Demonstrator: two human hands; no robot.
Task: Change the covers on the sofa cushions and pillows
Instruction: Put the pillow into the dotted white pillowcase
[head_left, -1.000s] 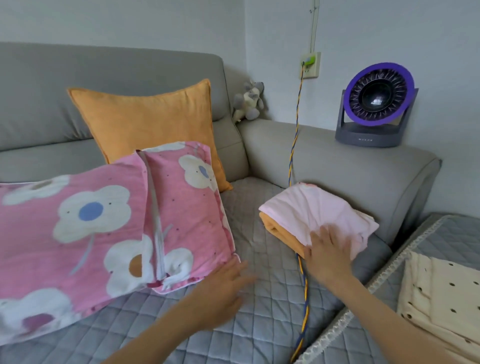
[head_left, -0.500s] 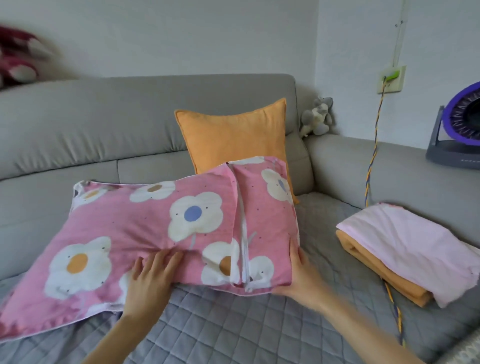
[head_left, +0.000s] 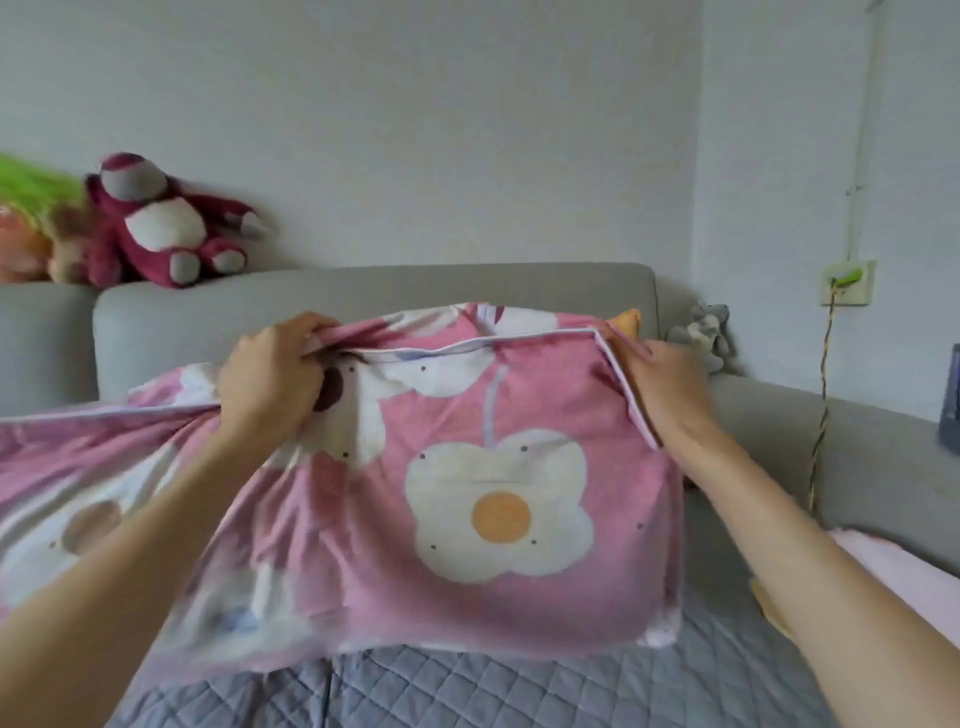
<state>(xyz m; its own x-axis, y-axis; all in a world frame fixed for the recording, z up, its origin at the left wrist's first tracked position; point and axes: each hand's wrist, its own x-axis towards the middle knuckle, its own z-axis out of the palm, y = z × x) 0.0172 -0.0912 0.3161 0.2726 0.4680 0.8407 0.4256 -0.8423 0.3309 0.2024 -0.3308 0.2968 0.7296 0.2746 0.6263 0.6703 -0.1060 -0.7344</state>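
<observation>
A pillow in a pink cover with white flowers (head_left: 467, 493) is lifted up on edge over the quilted grey sofa seat (head_left: 519, 691). My left hand (head_left: 270, 379) grips the cover's upper edge at the left, fingers curled into the fabric. My right hand (head_left: 665, 389) pinches the piped upper right corner. Only a tip of the orange cushion (head_left: 626, 319) shows behind the pillow. A folded pale pink cover (head_left: 893, 577) lies at the right edge, with a sliver of orange fabric under it.
Grey sofa back (head_left: 363, 291) runs behind, its armrest (head_left: 831, 441) at right. A red plush bear (head_left: 166, 223) sits on the sofa back at left, a small grey plush (head_left: 701, 332) in the corner. A striped cable (head_left: 821, 405) hangs from a wall socket (head_left: 847, 280).
The pillow lay flat on the seat with my hands at its lower edge; now both hands hold its upper edge and it is lifted upright. The view has swung left and up.
</observation>
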